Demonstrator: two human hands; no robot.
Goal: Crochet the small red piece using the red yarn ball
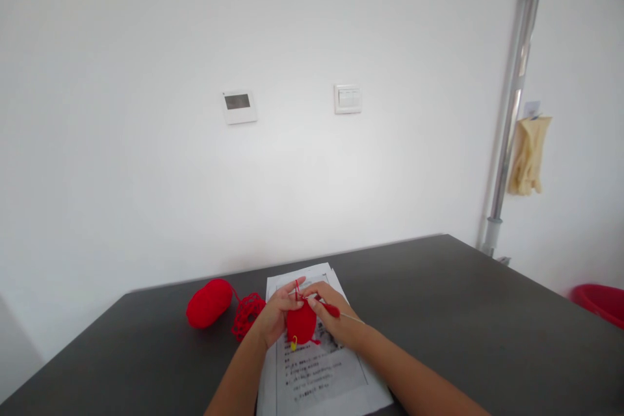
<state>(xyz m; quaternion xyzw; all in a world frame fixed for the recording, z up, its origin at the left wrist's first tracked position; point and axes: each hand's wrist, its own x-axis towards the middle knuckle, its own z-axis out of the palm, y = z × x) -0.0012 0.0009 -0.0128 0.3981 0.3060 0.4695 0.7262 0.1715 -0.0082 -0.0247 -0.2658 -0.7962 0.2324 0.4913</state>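
At the lower centre of the frame, a person's left hand (277, 317) pinches the upper edge of a small rounded piece of red crocheted yarn (301, 324), fingers curled closed on it, while the right hand (333, 315) grips a slim crochet hook with a red handle and pale metal shaft (338, 312) whose working end meets the same piece. The piece hangs just above a white printed sheet of paper (316, 377) lying on the dark grey matte tabletop (463, 325). A tiny yellow stitch marker (294, 342) dangles from its lower edge.

By the look of it, a stitch is being worked along the top rim; the next move would call for steady yarn tension from the left fingers and a clean pull of the loop through.

To the left sit 1 oval ball of red yarn (209, 302) and, just beside it, a red openwork crocheted piece (247, 314), partly covered by the left wrist. The hook's tip is hidden among the fingers, and the loop on it cannot be made out. The sheet's print is too small to read, and its lower edge is cut off by the frame. At the right edge, a red plastic basin (602, 302) is only partly in view.
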